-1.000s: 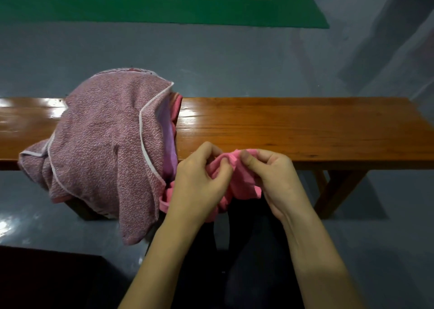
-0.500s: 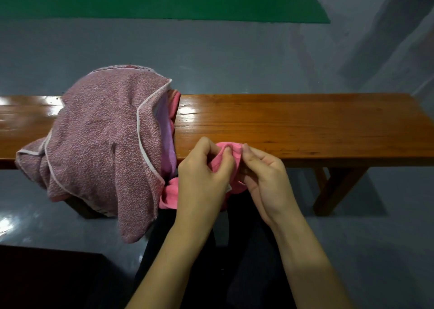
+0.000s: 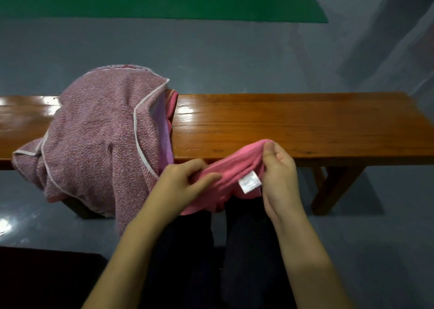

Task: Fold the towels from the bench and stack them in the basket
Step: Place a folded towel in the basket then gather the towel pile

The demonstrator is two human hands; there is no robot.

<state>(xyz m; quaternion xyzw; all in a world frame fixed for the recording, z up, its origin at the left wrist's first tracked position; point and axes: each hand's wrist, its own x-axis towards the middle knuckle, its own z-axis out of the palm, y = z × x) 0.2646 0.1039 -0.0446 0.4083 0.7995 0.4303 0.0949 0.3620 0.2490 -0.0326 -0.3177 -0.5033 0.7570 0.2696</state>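
Grey floor [image 3: 234,57] and a green court mat [image 3: 141,3] lay behind the long wooden bench [image 3: 293,125]. One large speckled mauve towel [image 3: 98,132] was draped in a heap over its left part, with pink cloth showing beneath; how many lay there could not be told. One small pink towel [image 3: 234,168] was held off the near edge: an end was pinched by the right hand [image 3: 279,168], thumb against curled fingers, while the left hand [image 3: 183,186] gripped the bunched middle. One white label [image 3: 250,182] was seen. Judged: spreading was underway; corners needed finding next. No basket was visible
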